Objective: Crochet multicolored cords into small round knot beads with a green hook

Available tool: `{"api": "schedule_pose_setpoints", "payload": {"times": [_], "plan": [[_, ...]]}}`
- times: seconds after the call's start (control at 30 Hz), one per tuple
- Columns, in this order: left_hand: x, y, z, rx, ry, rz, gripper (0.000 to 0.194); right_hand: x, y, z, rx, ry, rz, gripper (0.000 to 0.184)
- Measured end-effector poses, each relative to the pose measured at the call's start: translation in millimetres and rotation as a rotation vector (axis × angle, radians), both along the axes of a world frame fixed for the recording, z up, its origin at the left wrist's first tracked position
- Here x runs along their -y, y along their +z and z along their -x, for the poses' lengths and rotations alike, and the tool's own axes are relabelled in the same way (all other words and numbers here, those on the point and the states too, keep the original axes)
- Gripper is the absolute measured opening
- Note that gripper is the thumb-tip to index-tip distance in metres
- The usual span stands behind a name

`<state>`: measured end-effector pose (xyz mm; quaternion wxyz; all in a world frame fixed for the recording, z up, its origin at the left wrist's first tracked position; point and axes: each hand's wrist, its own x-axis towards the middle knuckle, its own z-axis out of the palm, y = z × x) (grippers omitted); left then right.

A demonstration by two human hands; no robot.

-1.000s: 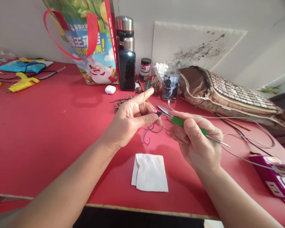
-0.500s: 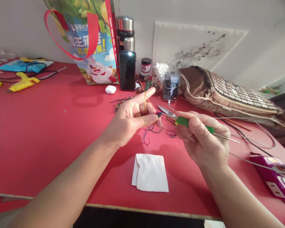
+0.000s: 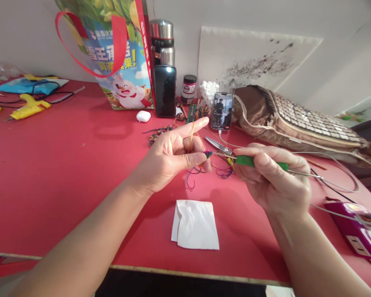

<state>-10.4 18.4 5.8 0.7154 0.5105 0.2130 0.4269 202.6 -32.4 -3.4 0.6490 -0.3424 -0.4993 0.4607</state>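
Observation:
My left hand [image 3: 170, 154] is closed, its thumb and fingers pinching a small dark multicoloured crochet piece [image 3: 208, 154]. Its index finger points outward with orange yarn [image 3: 192, 134] looped over it. Loose ends of purple and dark yarn [image 3: 190, 181] hang below. My right hand [image 3: 275, 181] grips a crochet hook [image 3: 245, 160] by its green handle, the thin metal shaft pointing left at the crochet piece. Whether the hook's tip touches the stitches is too small to tell. Scissors [image 3: 215, 143] lie on the table behind the hook, their handles partly hidden by my right hand.
A folded white napkin [image 3: 196, 227] lies in front on the red table [image 3: 64, 173]. Behind stand a shopping bag [image 3: 126, 88], a flask [image 3: 165, 41], a dark phone [image 3: 165, 90], and a lit phone [image 3: 221, 109]. A glue gun [image 3: 31, 107] is left, a purple power strip [image 3: 355, 231] right.
My right hand has shifted right with the crochet hook, baring more of its metal shaft by the crochet piece. My left index finger reaches slightly farther right.

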Motion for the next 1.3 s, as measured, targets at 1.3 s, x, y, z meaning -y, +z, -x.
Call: {"api": "schedule_pose_setpoints", "payload": {"times": [1.3], "plan": [[15,-9.3,-23,-0.041,0.331,-0.021,0.092,4,-9.0,22,-0.164,0.028,0.145,0.018]]}}
